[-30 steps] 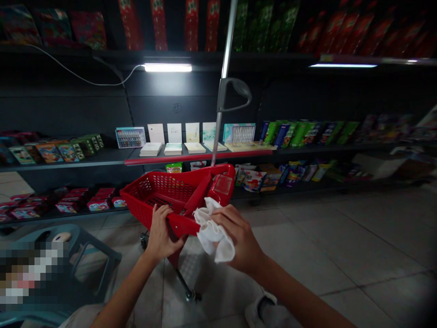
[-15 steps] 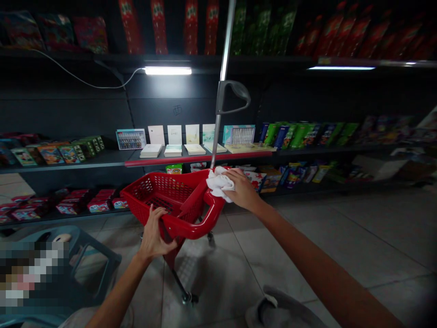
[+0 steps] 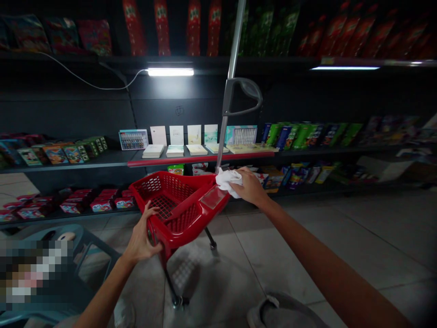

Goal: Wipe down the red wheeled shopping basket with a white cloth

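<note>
A red plastic shopping basket on wheels [image 3: 177, 209] stands tilted in front of me in a dim shop aisle, and its grey pull handle [image 3: 235, 86] rises on a metal pole. My left hand [image 3: 141, 237] grips the basket's near left rim, fingers curled over the edge. My right hand [image 3: 251, 186] is closed on a crumpled white cloth [image 3: 227, 180] and presses it against the basket's far right corner, at the foot of the pole.
Dark shelves [image 3: 201, 158] of boxed goods, cards and paint sets run along the back. A blue-grey plastic stool [image 3: 85, 255] stands at the lower left. Grey floor tiles [image 3: 324, 237] stretch away to the right. My knee shows at the bottom edge.
My right hand carried the cloth from the near rim up to the far corner by the pole. The basket turned and tipped, and my left hand slid along the rim to the left side.
</note>
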Available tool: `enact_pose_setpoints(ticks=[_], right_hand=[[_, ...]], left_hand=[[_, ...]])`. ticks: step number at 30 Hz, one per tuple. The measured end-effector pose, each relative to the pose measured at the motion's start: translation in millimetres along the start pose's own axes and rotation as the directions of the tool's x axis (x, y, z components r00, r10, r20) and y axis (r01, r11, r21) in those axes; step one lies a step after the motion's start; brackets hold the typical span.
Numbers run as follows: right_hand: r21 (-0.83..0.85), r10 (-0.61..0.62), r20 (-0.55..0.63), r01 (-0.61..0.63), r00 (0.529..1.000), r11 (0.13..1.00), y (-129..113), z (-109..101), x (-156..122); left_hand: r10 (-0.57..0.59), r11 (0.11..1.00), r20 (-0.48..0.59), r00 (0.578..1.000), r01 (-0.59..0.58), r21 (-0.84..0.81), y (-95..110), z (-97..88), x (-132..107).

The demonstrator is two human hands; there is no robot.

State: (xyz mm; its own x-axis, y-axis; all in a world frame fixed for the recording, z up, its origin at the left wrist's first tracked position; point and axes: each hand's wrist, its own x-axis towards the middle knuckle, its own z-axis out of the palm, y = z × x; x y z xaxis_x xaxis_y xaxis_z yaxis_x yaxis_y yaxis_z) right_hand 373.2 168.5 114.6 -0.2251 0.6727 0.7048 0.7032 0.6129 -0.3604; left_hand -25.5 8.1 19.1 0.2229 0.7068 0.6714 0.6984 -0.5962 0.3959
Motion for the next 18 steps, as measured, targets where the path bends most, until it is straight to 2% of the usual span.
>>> enact_pose_setpoints(ticks=[2,4,6,8,11,14,18], right_hand=[[0.129,0.164,-0.129,-0.148,0.978,0.981,4,-1,10],[0.319,0.320,-0.275,-0.228,0.907,0.920,8,-3,27],[0.492,0.399,-0.376,-0.184,0.836,0.851,6,-6,51],[0.597,0.405,-0.420,-0.089,0.812,0.797,-4,-11,77],[0.633,0.329,-0.417,0.011,0.847,0.774,-24,-16,116],[0.569,0.241,-0.400,0.034,0.884,0.822,-35,-10,143],[0.449,0.194,-0.375,-0.006,0.906,0.894,-32,7,140]], left_hand=[[-0.038,0.999,0.003,0.999,0.038,-0.015,-2,-4.3,-4],[-0.067,0.997,0.004,0.998,0.067,-0.035,-6,-7.2,-7],[-0.093,0.994,0.002,0.996,0.093,-0.056,-11,-9.4,-10],[-0.121,0.990,0.008,0.993,0.122,-0.077,-14,-11.7,-11],[-0.163,0.978,0.037,0.986,0.166,-0.129,-18,-15.4,-9],[-0.184,0.963,0.057,0.981,0.192,-0.188,-20,-18.6,-7],[-0.218,0.949,0.035,0.975,0.220,-0.227,-24,-22.5,-6]])
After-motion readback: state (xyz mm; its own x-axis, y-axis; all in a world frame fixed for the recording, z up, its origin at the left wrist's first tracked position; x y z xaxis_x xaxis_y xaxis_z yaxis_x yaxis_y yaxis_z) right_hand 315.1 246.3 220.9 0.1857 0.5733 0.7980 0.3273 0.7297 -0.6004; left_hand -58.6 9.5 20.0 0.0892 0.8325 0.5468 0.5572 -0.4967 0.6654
